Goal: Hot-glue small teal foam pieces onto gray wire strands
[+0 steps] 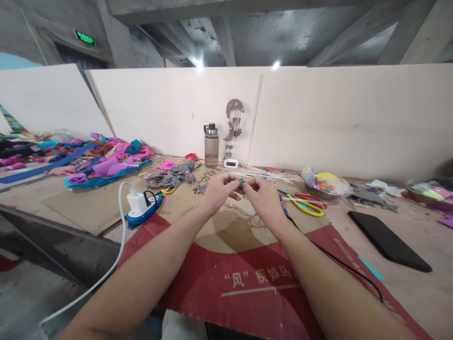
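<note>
My left hand [220, 190] and my right hand [264, 194] meet at the middle of the table, thumbs and fingers pinched together. Between their fingertips is a small grey-green piece [241, 182], perhaps felt; its exact shape is too small to tell. Below it, loose thin grey string [253, 219] lies on the cardboard. Yellow-handled scissors [306, 206] and a red-handled tool [311, 197] lie right of my right hand. A pile of grey felt pieces [170, 175] sits to the left of my left hand.
A water bottle [211, 148] and a small white digital timer [231, 163] stand at the back. A grey moon-shaped hanging ornament [233, 118] is against the white board. At left are a power strip [143, 215] and colourful fabric scraps [109, 165]; at right, a black phone [389, 241].
</note>
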A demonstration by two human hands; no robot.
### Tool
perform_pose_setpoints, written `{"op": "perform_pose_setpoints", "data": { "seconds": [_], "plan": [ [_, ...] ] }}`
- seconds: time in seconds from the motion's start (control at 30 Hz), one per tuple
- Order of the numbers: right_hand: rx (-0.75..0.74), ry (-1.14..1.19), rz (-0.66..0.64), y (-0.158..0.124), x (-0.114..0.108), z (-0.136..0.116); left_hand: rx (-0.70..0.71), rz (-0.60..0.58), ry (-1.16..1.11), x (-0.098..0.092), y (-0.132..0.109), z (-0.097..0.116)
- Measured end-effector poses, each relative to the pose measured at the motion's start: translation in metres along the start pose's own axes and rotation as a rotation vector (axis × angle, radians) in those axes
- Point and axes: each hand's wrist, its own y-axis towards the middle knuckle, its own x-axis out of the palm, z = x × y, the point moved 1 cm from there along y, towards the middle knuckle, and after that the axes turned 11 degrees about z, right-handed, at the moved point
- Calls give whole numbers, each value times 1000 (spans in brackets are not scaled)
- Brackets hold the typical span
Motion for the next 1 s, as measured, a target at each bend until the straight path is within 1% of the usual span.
{"op": "perform_pose_setpoints", "data": {
  "seconds": [0.13,0.23,0.37,0.43,0.6,0.7,0.8,0.9,1.0],
  "plan": [
    [-34,-21,6,-1,0,-2,12,-18,13,0,-2,2],
    [-65,-38,5,-3,0,-3,30,5,63,0,-2,1],
    [-146,-74,7,-4,1,-4,15,36,103,0,0,0],
    [-164,-87,3,-5,1,-4,12,42,111,0,1,0],
    [-137,-91,7,-5,1,-5,18,81,136,-2,2,-3],
    [-132,-89,31,-5,0,-6,18,85,141,-3,3,-4],
    [-136,-71,58,-5,0,-5,26,68,143,-3,2,-3],
    [-74,-17,69,-3,0,-2,36,37,133,-2,2,-2],
    [-18,15,66,0,0,1,15,-19,81,-2,2,-1]
  ]
}}
